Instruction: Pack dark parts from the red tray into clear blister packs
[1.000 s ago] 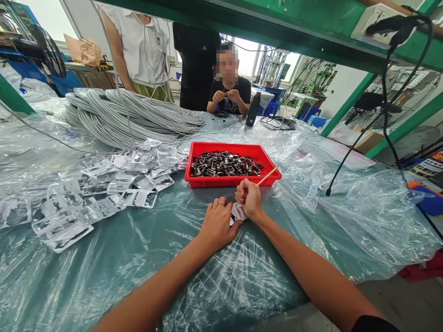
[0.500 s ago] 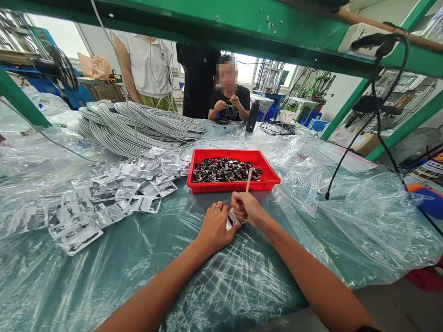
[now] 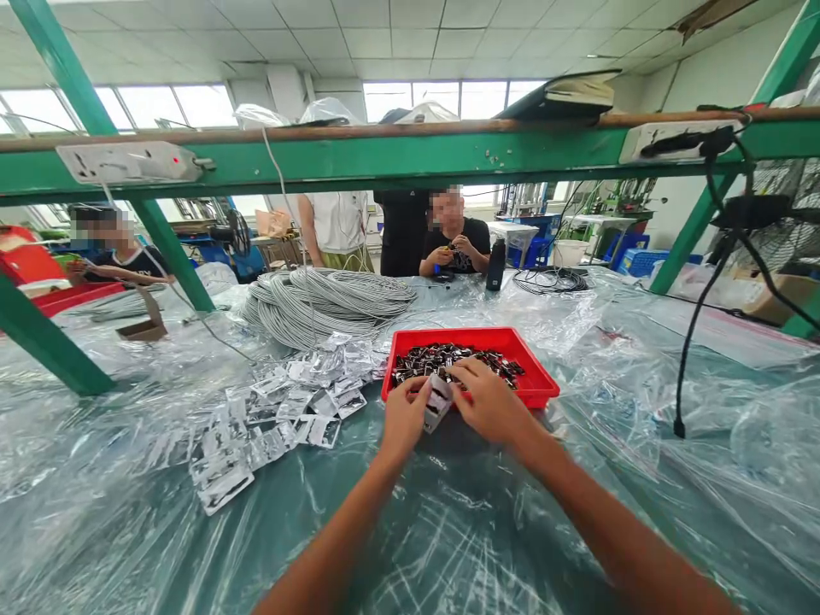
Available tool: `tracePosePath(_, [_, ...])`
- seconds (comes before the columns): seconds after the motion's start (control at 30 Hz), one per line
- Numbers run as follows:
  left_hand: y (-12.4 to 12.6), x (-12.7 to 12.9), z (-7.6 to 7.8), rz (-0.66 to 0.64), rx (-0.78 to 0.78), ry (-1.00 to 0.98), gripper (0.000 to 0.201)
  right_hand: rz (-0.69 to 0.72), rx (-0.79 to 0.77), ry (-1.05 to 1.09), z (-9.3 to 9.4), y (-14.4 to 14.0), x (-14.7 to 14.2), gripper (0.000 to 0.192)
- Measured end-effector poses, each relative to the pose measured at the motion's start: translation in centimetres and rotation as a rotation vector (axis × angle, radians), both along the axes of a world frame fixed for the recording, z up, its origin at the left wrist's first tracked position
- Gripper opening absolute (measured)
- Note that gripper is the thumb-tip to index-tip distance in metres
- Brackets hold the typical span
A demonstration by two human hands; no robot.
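Many filled clear packets [image 3: 282, 418] already lie on the worktop [image 3: 128, 512], the red tray [image 3: 541, 389] holds plenty of small dark parts [image 3: 448, 359], and the left hand [image 3: 403, 418] pinches one small packet [image 3: 439, 401] at the tray's near edge while the right hand [image 3: 490, 401], curled over it, seems to grip its other side.

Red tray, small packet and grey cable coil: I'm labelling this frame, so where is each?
red tray [image 3: 541, 386], head view, on its right rim.
small packet [image 3: 438, 403], head view, its middle, between both hands.
grey cable coil [image 3: 324, 301], head view, mid-bundle.
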State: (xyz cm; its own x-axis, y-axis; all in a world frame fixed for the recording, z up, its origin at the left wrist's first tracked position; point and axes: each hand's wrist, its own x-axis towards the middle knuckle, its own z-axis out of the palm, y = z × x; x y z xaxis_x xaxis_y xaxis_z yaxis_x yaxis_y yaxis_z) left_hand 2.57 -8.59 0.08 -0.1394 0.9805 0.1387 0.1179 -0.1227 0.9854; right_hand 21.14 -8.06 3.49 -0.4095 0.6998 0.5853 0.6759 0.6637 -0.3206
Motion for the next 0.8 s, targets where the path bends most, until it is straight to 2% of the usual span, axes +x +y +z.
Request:
tracePosePath(0.07, [1.6,1.1,0.9,0.065,0.063,-0.081,0.035,-0.025,0.054,-0.053,0.3,1.3,-3.0,0.032])
tracePosePath(0.13, [3.4,2.0,1.6,0.127,0.135,-0.170,0.031,-0.092,0.044,-0.078,0.3,2.8,-5.0,0.035])
tracePosePath(0.23, [5.9,2.6,2.4,0.163,0.195,-0.253,0.027,-0.165,-0.024,0.020,0.0,5.1,-6.0,0.037])
tracePosePath(0.3, [7.2,2.4,2.5,0.102,0.182,-0.258,0.028,-0.156,-0.105,0.135,-0.2,6.3,-5.6,0.034])
tracePosePath(0.47, [9.1,1.1,1.9,-0.187,0.108,-0.190,0.040,-0.022,-0.351,0.465,-0.8,8.7,-3.1,0.035])
tracePosePath(0.6, [9.7,-0.1,1.6,-0.351,0.088,-0.001,0.038,0.059,-0.458,0.466,-1.5,10.5,-1.5,0.033])
tracePosePath(0.7, [10.2,-1.0,1.9,-0.285,0.089,0.235,0.032,0.109,-0.505,0.495,-1.9,11.2,-0.7,0.032])
tracePosePath(0.73, [10.3,-1.2,1.9,-0.220,0.079,0.296,0.028,0.095,-0.482,0.499,-1.9,11.3,-0.6,0.034])
tracePosePath(0.8, [10.5,-1.4,2.1,-0.042,0.064,0.343,0.017,0.029,-0.339,0.471,-1.7,11.0,-0.8,0.038])
